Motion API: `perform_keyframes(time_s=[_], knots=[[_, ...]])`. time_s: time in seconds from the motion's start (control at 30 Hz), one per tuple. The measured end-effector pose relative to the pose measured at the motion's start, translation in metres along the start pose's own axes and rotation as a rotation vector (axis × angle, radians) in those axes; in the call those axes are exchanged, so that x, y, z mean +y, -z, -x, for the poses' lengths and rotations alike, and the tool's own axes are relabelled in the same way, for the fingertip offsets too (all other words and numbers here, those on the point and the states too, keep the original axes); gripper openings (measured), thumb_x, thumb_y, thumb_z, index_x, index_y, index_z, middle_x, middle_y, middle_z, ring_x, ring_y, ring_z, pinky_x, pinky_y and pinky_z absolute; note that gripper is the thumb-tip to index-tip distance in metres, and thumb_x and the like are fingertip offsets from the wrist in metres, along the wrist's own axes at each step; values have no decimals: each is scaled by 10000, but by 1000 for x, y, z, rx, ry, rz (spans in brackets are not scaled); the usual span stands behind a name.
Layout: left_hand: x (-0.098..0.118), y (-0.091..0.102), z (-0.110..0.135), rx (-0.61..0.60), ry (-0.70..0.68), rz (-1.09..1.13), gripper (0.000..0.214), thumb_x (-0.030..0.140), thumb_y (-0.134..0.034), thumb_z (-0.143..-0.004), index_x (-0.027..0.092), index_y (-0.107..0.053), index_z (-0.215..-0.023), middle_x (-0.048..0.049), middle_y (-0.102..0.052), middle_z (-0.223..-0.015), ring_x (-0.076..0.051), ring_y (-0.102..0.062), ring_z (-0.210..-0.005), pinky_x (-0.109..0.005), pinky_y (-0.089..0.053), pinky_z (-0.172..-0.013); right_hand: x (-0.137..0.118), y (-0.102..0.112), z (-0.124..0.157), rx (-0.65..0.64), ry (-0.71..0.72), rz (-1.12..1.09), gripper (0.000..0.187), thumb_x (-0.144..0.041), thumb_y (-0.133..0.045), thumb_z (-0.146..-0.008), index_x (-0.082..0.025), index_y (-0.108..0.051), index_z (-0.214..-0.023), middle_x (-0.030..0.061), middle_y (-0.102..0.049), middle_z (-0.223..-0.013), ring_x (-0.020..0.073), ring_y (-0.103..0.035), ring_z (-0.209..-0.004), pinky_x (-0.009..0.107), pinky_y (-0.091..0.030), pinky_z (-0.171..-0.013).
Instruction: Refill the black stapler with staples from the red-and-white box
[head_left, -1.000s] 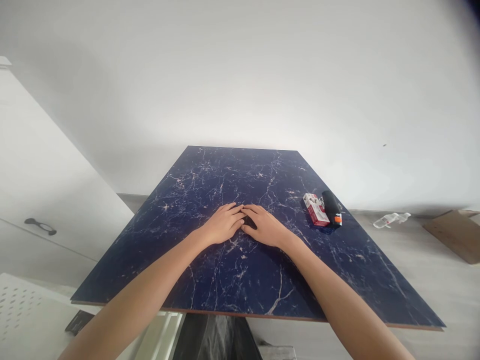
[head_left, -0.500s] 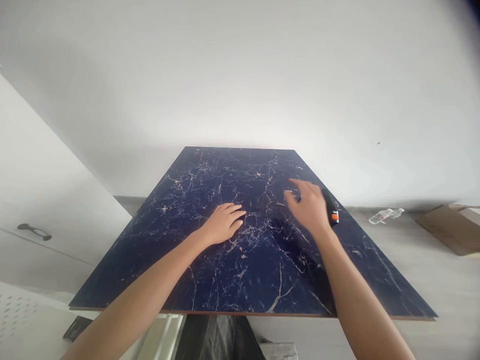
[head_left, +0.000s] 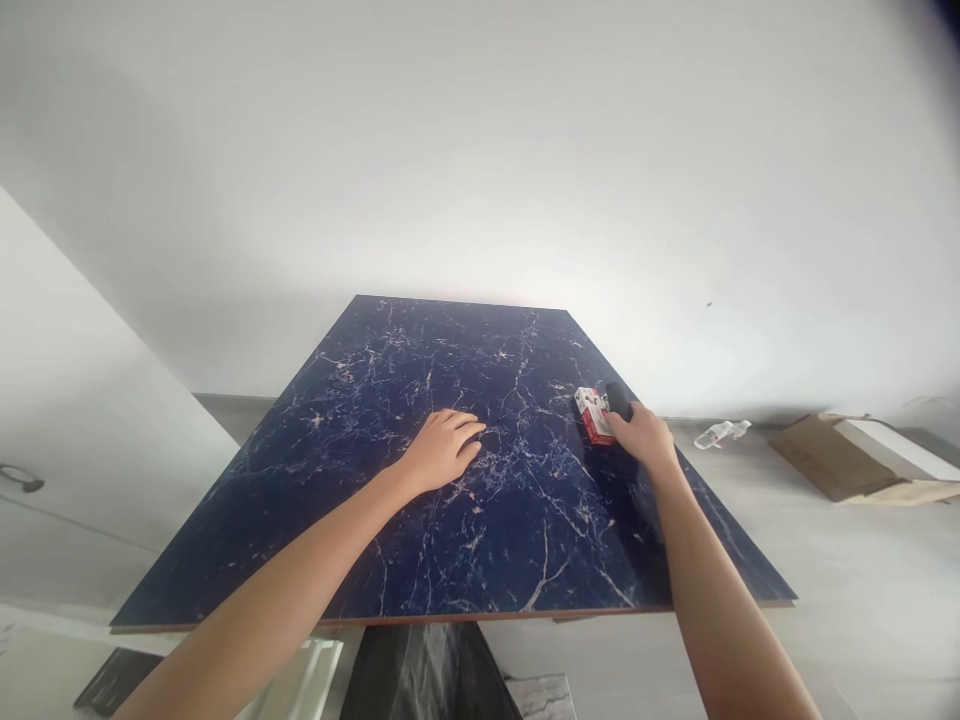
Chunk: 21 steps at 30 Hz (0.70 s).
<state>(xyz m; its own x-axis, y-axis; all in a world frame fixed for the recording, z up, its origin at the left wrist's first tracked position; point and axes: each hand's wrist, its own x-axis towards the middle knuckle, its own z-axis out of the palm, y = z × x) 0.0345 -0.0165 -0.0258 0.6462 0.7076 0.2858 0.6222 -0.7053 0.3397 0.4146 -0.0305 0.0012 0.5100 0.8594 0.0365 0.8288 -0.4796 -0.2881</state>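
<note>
while the left hand lies palm down near the middle of the dark blue table, the right hand is at the table's right side, at the near end of a black object. the right hand's grip is narrow: its thumb is on the left of the black object and its fingers are on the right, so that the near end is held between them and partly hidden. the far end pokes out beyond the fingers, pointing away from the person. whether the black object rests on the table or is slightly raised, i cannot tell.

just to its left, a red and white box lies on the table, with the right thumb close by; whether the 2 touch is too small to tell. the left hand has its fingers loosely spread and slightly bent, with no object visible in its grasp, and sits well apart from both the box and the black object.

white veins run across the glossy tabletop, and a pale wall rises behind it. on the floor to the right, a clear plastic bottle lies near the foot of the wall, between the table and a brown cardboard box.
</note>
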Motion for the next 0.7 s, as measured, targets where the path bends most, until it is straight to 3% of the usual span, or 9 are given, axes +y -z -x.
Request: perform_keyframes(time_s=[0.1,0.17,0.3,0.43,0.53,0.63,0.7], knots=[[2,1,0,57,19,-6,410,365,-396,-1046,235,-600,-1378,-61,-592,-1422,-278,-492,-1321,-503,-373,-1118,-30,-7,7,-17,65,-17,493,-520,-493,-887,-135,-654,-1149,168,-708,-1072,320,-671,-982,362,-483,-770],[3,4,-1,142,82,-19,403,332,-391,-1043,221,-603,-1367,-70,-620,-1376,-272,-528,-1265,-480,-396,-1091,-64,-16,15,-27,131,-41,490,-528,-504,-889,-147,-653,-1158,159,-715,-1072,320,-676,-986,366,-488,-784],[-12,14,-6,322,371,-21,421,325,-377,-1037,203,-584,-1382,-97,-615,-1375,-292,-552,-1232,-465,-420,-1062,-154,-40,42,-55,278,-128,428,-494,-549,-874,-175,-670,-1132,135,-727,-1052,316,-686,-986,363,-498,-806],[-51,35,-7,373,707,63,480,403,-343,-1038,207,-555,-1421,-113,-573,-1436,-332,-529,-1294,-474,-407,-1082,-249,-66,80,-121,406,-265,421,-491,-601,-842,-184,-682,-1118,127,-735,-1045,320,-686,-995,372,-504,-842],[-87,57,2,416,861,72,492,399,-282,-1044,199,-566,-1392,-130,-607,-1387,-307,-564,-1267,-424,-444,-1038,-311,-83,112,-212,468,-428,436,-473,-599,-858,-164,-677,-1156,142,-729,-1076,328,-674,-1048,403,-497,-906],[-116,79,19,429,957,31,531,381,-179,-1053,197,-628,-1268,-147,-681,-1238,-301,-638,-1154,-404,-493,-936,-354,-97,136,-261,530,-512,447,-491,-495,-939,-166,-654,-1201,134,-725,-1107,309,-668,-1082,423,-494,-945],[-129,88,30,415,1006,0,550,398,-163,-1051,200,-663,-1165,-151,-710,-1150,-319,-664,-1089,-414,-503,-889,-366,-102,144,-294,569,-553,437,-491,-464,-966,-180,-646,-1212,111,-724,-1141,283,-666,-1104,407,-495,-963]])
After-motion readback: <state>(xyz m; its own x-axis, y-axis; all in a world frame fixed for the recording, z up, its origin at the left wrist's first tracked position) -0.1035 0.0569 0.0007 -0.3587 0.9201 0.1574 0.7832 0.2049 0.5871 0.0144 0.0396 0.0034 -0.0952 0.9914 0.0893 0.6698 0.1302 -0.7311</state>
